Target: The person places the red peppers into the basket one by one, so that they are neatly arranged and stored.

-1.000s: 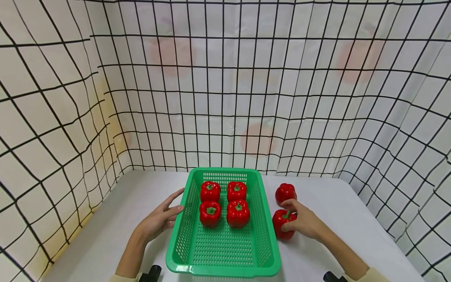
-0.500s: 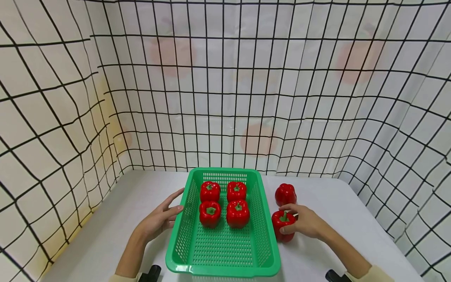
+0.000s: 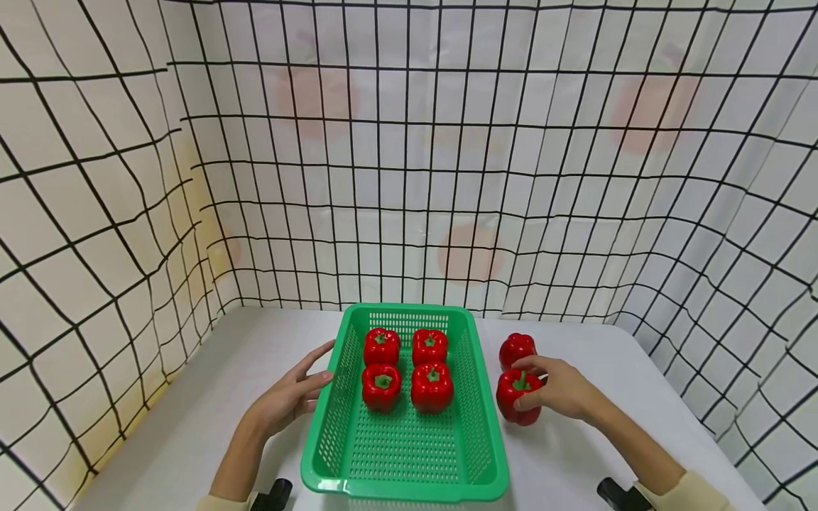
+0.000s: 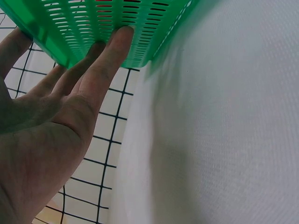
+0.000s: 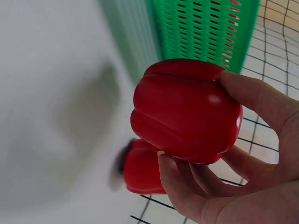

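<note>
In the head view my right hand (image 3: 562, 387) grips a red bell pepper (image 3: 516, 399) with a green stem, right of the green basket (image 3: 409, 490). The right wrist view has this bell pepper (image 5: 187, 112) between thumb and fingers, raised off the table with its shadow below. Another red bell pepper (image 3: 515, 348) lies just behind it. Inside the basket several red bell peppers (image 3: 432, 388) stand in two rows toward the far end. My left hand (image 3: 287, 401) rests its straight fingers against the basket's left side; in the left wrist view the fingertips (image 4: 122, 39) touch the slotted wall.
A white-covered table (image 3: 211, 426) lies under everything. Black wire grid (image 3: 422, 177) in front of pale printed sheeting encloses the back and both sides. The near half of the basket shows its bare slotted floor.
The right hand has lifted the near bell pepper off the table, slightly up and to the right in the head view. The left hand and basket stay put.
</note>
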A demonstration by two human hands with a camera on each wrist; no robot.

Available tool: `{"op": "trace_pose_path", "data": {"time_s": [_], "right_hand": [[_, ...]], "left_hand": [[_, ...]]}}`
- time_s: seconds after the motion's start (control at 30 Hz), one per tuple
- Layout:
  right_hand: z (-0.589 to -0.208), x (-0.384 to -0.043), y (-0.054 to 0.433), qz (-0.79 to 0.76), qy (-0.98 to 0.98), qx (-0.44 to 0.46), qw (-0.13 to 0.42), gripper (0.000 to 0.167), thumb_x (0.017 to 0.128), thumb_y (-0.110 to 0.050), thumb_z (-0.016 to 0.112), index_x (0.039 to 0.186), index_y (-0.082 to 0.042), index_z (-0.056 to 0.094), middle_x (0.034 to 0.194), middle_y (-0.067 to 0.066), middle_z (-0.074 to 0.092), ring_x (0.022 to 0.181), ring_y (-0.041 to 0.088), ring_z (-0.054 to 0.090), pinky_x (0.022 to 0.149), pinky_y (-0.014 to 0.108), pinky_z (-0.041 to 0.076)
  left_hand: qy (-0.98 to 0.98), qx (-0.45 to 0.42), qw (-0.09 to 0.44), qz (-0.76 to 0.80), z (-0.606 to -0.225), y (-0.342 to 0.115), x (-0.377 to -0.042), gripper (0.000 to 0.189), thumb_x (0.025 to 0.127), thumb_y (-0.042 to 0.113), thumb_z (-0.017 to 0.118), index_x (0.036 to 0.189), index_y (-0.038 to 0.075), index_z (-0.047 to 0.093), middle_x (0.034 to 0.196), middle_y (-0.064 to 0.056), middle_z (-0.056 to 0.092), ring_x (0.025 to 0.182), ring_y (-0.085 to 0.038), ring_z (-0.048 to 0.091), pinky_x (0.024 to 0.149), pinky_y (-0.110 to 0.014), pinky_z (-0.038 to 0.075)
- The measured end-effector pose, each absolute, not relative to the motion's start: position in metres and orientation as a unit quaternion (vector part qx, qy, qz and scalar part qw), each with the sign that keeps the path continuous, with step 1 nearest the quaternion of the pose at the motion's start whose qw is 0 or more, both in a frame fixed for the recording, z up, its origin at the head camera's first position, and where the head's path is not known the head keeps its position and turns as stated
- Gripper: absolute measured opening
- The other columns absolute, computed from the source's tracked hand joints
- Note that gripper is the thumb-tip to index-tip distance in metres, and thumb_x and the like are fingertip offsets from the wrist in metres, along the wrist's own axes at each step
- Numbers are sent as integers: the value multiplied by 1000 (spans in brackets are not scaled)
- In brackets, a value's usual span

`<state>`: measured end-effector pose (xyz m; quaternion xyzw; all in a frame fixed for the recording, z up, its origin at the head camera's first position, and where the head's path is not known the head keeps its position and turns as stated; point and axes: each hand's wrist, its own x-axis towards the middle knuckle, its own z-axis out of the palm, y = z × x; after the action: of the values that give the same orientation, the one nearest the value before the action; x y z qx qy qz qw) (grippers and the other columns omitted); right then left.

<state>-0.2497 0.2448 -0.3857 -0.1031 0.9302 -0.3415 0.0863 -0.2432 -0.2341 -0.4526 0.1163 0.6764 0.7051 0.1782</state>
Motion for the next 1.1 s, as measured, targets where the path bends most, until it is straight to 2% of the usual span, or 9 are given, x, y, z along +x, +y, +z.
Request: {"op": "trace_pose_path", "data": {"time_s": [0.27,0.63,0.9,1.1], "right_hand": [[-362,-252,242,-337,932,-118,63,75,69,-24,91,134,-6,59,128,22,59,114,42,57,70,40,63],[-322,-250,210,-331,931,-149,39,69,77,-31,86,136,-9,58,128,21,62,111,38,61,72,38,64],[-314,-249,185,-335,927,-166,36,69,76,-35,87,136,-13,59,126,16,63,111,36,63,68,35,63],[-312,-248,165,-340,920,-194,34,66,75,-31,88,133,-12,62,125,17,63,111,35,63,70,37,63]], "left_hand": [[677,113,177,705,-454,-236,-244,73,105,25,55,163,34,13,147,-26,52,116,-36,69,95,-49,58],[678,114,176,705,-455,-237,-243,72,105,25,54,163,34,12,146,-26,54,116,-36,70,96,-48,58],[681,118,176,701,-454,-235,-244,73,105,26,55,164,33,12,148,-27,50,117,-37,69,95,-48,58],[682,113,174,701,-454,-234,-244,73,104,26,56,163,35,14,149,-27,49,118,-37,68,96,-49,58]]}}
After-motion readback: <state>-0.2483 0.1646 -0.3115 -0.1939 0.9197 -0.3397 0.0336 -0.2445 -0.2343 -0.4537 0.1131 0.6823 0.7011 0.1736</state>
